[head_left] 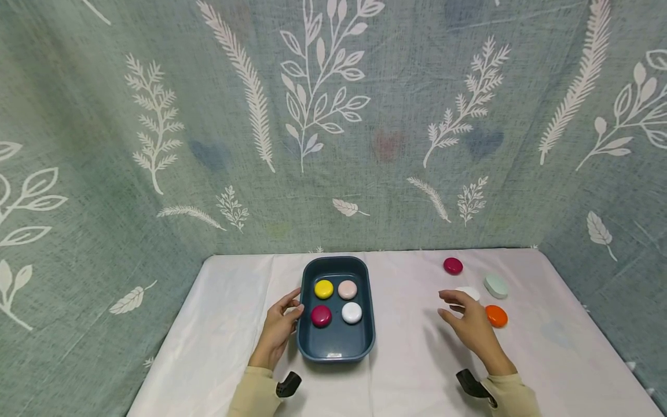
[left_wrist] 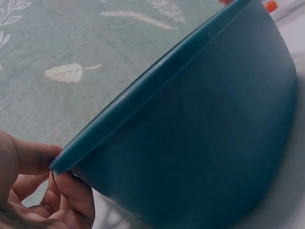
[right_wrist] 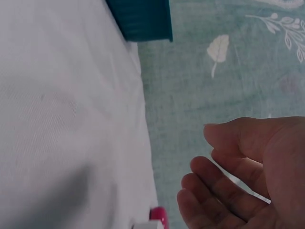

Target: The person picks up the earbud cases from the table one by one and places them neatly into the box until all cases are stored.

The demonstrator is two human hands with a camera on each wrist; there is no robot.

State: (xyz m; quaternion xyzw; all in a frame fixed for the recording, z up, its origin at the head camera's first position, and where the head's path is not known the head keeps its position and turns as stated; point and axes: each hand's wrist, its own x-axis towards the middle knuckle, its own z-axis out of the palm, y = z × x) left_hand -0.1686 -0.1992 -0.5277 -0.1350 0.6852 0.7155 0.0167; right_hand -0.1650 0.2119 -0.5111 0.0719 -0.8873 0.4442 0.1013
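My left hand (head_left: 276, 335) pinches the rim of a dark blue rectangular tray (head_left: 333, 343) at its left side; in the left wrist view the thumb lies over the rim and curled fingers (left_wrist: 78, 198) sit below it. Inside the tray are smooth round discs: yellow (head_left: 323, 289), pale pink (head_left: 347, 289), crimson (head_left: 321, 316) and white (head_left: 351, 313). To the right, my right hand (head_left: 473, 329) hovers over the cloth with loosely bent fingers and nothing between them. It partly covers a second white disc (head_left: 471, 292).
Near the right hand lie an orange disc (head_left: 497, 316), a mint disc (head_left: 496, 286) and, farther back, another crimson disc (head_left: 453, 266). White cloth (head_left: 401, 370) covers the table. Green leaf-patterned fabric (head_left: 365, 191) hangs behind and at both sides.
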